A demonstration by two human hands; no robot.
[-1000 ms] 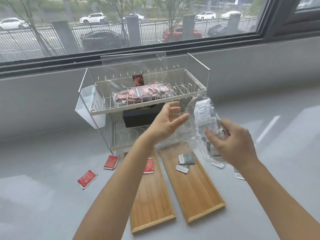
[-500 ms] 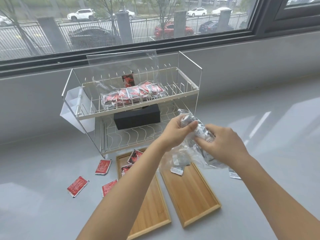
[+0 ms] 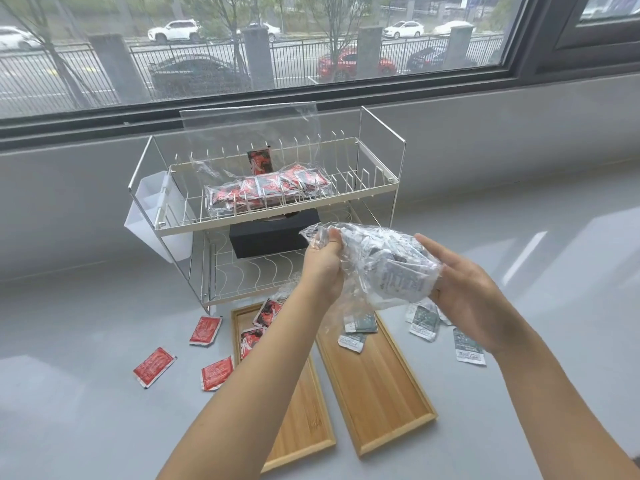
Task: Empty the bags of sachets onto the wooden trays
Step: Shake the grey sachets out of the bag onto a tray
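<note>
Above the right wooden tray, both hands grip a clear bag of sachets, their print unreadable.

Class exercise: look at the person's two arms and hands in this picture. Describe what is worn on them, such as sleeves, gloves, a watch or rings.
Both forearms are bare as far as the frame shows: no sleeve reaches into view. The left hand and the right hand wear no gloves. No watch, bracelet or ring shows on either wrist or on the visible fingers.
</note>
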